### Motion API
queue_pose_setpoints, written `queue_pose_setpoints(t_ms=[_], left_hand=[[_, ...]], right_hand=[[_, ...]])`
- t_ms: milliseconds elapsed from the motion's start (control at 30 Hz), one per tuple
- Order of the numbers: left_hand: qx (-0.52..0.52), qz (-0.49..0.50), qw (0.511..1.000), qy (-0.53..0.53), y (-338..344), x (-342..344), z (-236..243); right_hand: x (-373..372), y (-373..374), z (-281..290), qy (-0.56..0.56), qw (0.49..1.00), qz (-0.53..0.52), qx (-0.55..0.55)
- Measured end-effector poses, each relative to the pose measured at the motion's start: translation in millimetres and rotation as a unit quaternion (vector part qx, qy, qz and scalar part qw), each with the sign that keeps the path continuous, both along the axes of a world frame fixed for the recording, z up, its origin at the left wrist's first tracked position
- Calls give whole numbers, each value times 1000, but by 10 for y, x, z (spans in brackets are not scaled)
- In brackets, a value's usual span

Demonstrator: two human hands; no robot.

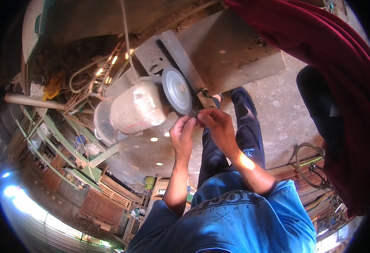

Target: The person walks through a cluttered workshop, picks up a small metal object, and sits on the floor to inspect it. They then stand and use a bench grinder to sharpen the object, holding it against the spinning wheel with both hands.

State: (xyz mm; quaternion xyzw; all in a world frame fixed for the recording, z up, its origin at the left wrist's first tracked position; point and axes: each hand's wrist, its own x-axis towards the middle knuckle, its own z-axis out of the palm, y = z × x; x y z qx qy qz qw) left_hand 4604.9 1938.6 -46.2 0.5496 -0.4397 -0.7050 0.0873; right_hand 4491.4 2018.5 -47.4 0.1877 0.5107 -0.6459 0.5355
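In the head view, the left hand (182,135) and right hand (220,127) pinch a small dark piece (195,114) narrowly between fingertips (too small to identify). It sits just beside the lower edge of the grey disc (172,89), near the metal bar's (181,63) lower end.

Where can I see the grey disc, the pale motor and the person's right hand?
Grey disc (174,90), head view: flat face, beside the central hub.
Pale motor (136,108), head view: middle of its rounded side.
Right hand (221,127), head view: middle of the hand.
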Motion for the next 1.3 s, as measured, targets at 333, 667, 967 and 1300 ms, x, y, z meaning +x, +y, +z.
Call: queue_pose_setpoints(t_ms=[333,667,967,1300], left_hand=[[-46,-62,997,-24,-47,124,-63],[-11,-63,998,6,-59,154,-73],[4,-70,997,22,-213,74,-78],[1,-92,995,25,-290,-14,-48]], right_hand=[[94,56,-3,28,999,37,23],[86,99,31,48,997,49,26],[50,-19,20,45,998,29,23],[32,-68,29,49,999,-2,6]])
